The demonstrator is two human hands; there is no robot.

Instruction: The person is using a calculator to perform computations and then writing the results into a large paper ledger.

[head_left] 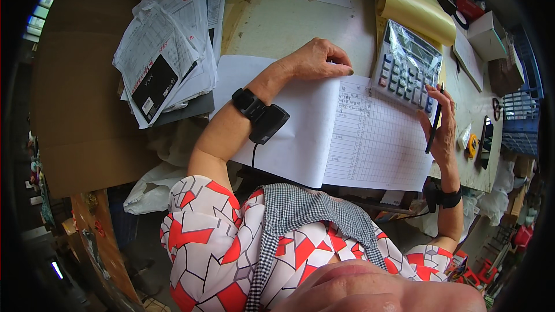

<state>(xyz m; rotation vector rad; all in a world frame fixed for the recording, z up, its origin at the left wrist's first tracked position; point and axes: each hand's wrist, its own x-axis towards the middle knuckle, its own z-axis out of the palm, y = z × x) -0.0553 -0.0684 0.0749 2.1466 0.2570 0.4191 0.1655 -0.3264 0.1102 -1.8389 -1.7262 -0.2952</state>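
Note:
A form notebook lies spread in front of me, its right side a ruled grid with some handwriting near the top. Its left page is blank and bulges up near the fold. My left hand is at the page's top edge by the fold, thumb and forefinger pinched together on the paper. A dark pen rests between the fingers of my right hand. That hand's fingertips touch the lower right keys of a large calculator, which covers the notebook's upper right corner.
Left of the notebook is a messy stack of papers with a black card on top. Beyond the calculator lies a yellow paper pad. To the right are a tape measure, scissors, a white box and a blue crate.

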